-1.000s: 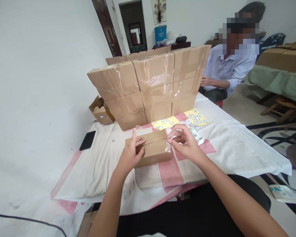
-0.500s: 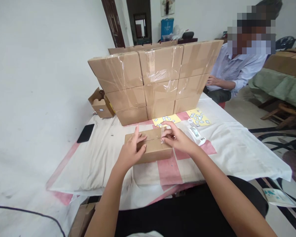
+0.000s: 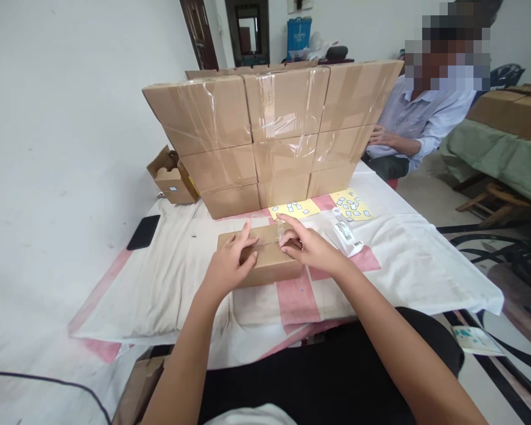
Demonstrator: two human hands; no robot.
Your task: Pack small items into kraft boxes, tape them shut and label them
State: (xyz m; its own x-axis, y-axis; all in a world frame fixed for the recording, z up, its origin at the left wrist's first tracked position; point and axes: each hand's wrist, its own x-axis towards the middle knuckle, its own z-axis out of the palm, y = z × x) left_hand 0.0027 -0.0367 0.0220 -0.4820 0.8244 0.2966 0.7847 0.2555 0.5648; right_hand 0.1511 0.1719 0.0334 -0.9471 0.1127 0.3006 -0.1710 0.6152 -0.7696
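A small brown cardboard box (image 3: 268, 270) lies on the white and pink cloth of the table (image 3: 407, 265) in front of me. My left hand (image 3: 228, 265) rests on the box's top left, fingers spread flat and the index stretched forward. My right hand (image 3: 310, 248) is over the box's top right, its fingertips pinching a strip of clear tape (image 3: 282, 235) down along the lid's seam. A white tape dispenser (image 3: 346, 237) lies just right of my right hand.
A wall of taped cardboard boxes (image 3: 283, 130) stands behind the small box. Two yellow sheets with small labels (image 3: 351, 205) lie at its foot. A black phone (image 3: 144, 232) and an open carton (image 3: 170, 180) are at the left. Another person (image 3: 425, 115) sits at the far right.
My right hand has moved left and down from beside the box onto its top, bringing the clear tape to the seam. My left hand stays on the box.
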